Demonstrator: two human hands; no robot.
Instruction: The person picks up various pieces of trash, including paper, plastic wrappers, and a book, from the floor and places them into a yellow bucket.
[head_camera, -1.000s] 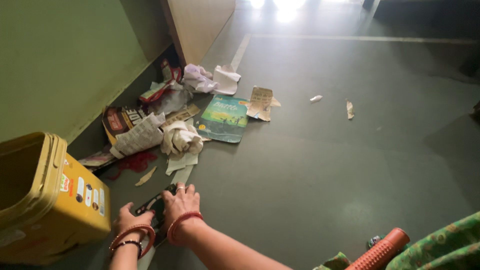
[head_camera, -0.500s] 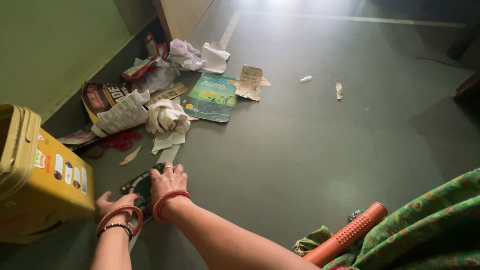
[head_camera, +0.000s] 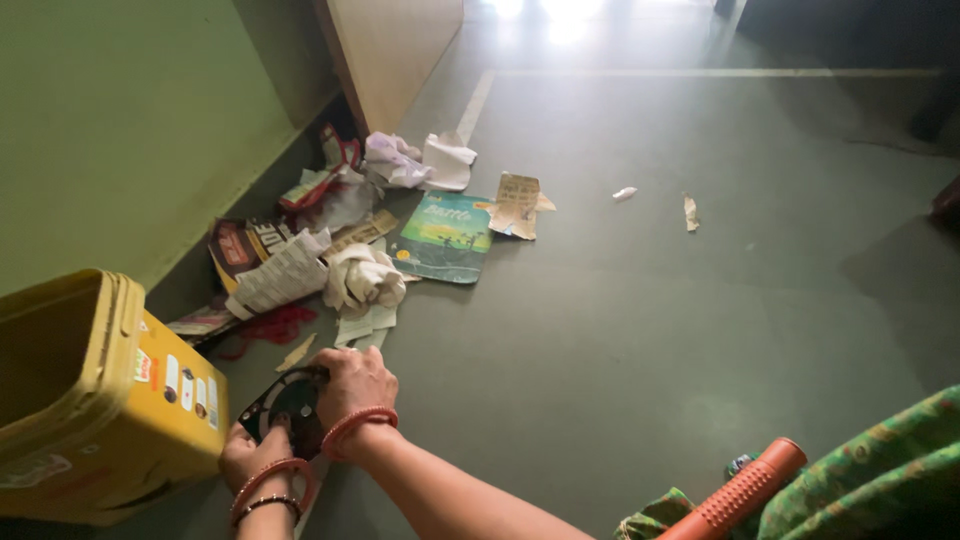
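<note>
With our right hand (head_camera: 355, 385) and left hand (head_camera: 248, 452) both clamping fingers on the dark card (head_camera: 288, 405) beside the yellow bin (head_camera: 150, 400), it may crumple if squeezed harder.

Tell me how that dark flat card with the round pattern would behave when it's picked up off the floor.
The dark card looks thin, so probably light and somewhat bendy. The right hand grips its top edge and the left hand its lower edge, and it seems to keep its shape, suggesting stiff cardboard. Being flat, it shouldn't roll.

Dark grey floor (head_camera: 650, 330), green wall (head_camera: 120, 120) at left, wooden panel (head_camera: 395, 45), glare at top.
</note>
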